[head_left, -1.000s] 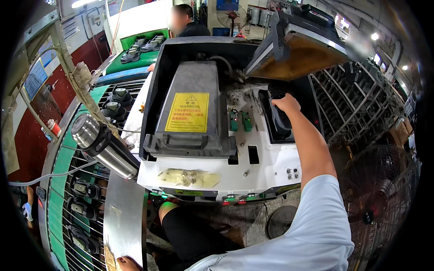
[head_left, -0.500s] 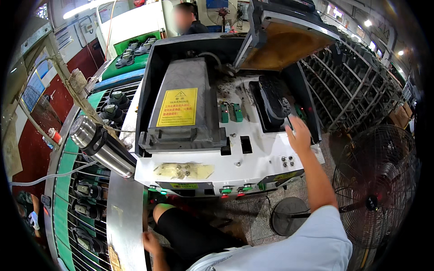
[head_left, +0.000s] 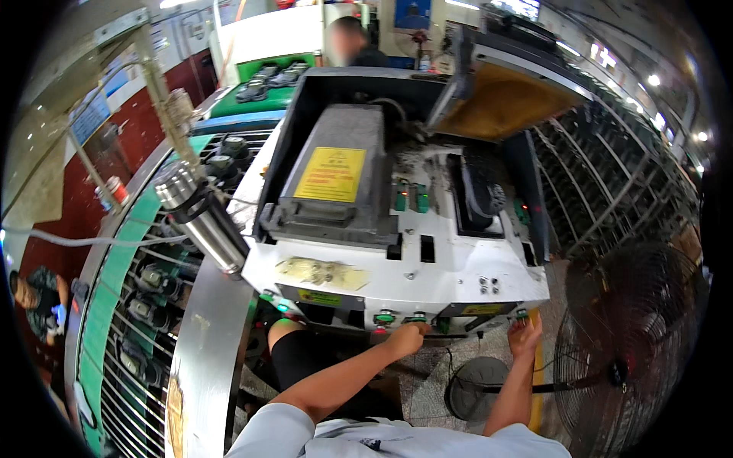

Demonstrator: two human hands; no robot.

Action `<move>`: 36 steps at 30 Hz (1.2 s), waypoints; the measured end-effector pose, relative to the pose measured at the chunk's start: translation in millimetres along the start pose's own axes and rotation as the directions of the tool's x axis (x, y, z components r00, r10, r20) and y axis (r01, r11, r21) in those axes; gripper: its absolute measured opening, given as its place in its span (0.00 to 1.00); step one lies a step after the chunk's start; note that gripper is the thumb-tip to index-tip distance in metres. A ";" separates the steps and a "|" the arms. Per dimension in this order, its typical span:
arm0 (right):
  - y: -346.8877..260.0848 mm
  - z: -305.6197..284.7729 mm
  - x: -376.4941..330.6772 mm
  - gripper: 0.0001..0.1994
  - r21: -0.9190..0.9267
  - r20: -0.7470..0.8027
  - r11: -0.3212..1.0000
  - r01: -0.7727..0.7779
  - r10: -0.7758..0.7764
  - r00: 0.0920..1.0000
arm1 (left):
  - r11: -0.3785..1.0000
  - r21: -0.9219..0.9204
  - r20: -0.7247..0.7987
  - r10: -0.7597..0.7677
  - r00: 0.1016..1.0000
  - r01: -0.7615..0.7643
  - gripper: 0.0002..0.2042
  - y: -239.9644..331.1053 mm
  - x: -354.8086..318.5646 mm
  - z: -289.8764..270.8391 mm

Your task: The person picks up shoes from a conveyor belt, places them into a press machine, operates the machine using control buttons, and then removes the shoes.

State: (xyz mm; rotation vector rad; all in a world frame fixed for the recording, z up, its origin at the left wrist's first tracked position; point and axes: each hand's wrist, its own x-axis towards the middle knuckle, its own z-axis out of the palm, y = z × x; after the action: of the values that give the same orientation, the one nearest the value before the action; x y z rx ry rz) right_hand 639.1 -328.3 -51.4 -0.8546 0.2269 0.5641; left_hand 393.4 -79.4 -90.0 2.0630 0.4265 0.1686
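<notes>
A white two-station press point(head_left: 351, 267) stands before me. My left hand point(head_left: 408, 337), its fingers curled, is against a green button point(head_left: 416, 317) on the front panel. My right hand point(head_left: 525, 337) reaches up to another green button point(head_left: 522, 314) near the right front corner, fingers apart, holding nothing visible. In the right station a dark shoe point(head_left: 481, 187) lies sole up on a black pad point(head_left: 473, 227), below the raised lid point(head_left: 511, 99) with its brown underside. The left station is covered by a closed grey lid point(head_left: 340, 156) with a yellow label point(head_left: 330, 174).
A steel flask point(head_left: 202, 221) stands on the metal ledge left of the press. Beyond it runs a rack conveyor point(head_left: 145, 305) carrying several shoes. A floor fan point(head_left: 622, 351) and a shoe rack point(head_left: 611, 168) are on the right. Two other people are farther off.
My right hand has withdrawn from the shoe to the button at the right front corner. My left hand has come up from low left to the front panel. The view has shifted.
</notes>
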 end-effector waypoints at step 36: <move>258.1 261.1 -71.5 0.05 -0.383 0.924 -0.442 0.811 -0.163 0.347 | 0.035 -0.197 -0.625 -0.775 0.098 -0.980 0.16 -130.1 -598.2 -95.2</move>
State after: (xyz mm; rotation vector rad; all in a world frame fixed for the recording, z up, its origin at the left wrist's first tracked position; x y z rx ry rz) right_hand 428.1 -20.9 -21.5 -2.0332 -1.4618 -0.4014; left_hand -219.8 -162.6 -120.9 -0.1999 0.4298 1.7974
